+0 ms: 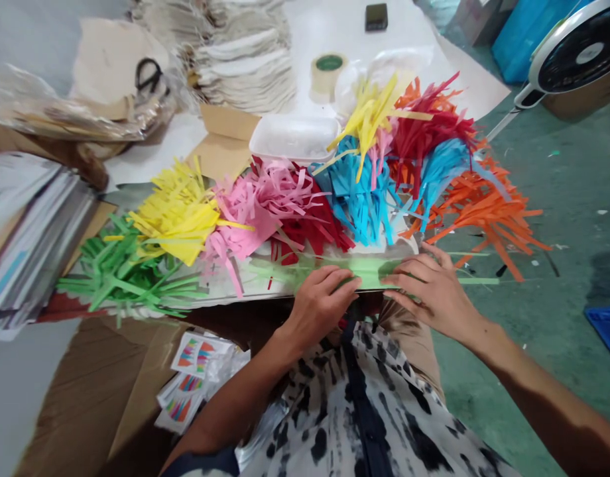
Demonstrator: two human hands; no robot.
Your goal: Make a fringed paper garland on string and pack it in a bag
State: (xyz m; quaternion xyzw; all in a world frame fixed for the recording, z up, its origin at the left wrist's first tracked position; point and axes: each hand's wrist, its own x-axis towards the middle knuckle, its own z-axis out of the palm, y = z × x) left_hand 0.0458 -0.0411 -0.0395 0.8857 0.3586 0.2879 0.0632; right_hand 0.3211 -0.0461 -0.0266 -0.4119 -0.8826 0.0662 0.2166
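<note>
My left hand (321, 303) and my right hand (431, 286) press on a light green strip of fringed paper (372, 271) lying along the near edge of a white board (245, 286). Both hands have their fingers bent together on the strip, fingertips almost meeting. Behind the strip lie heaps of cut paper fringes: green (121, 271), yellow (178, 212), pink (258, 209), dark red (312, 228), blue (357, 195), orange (488, 205) and red (429, 122).
A white plastic box (295, 136), a tape roll (327, 71), black scissors (148, 74), stacked cloth bags (245, 63) and a dark phone (376, 16) lie behind. Stacked paper (26, 232) is left, printed cards (193, 371) lower left, a fan (578, 53) right.
</note>
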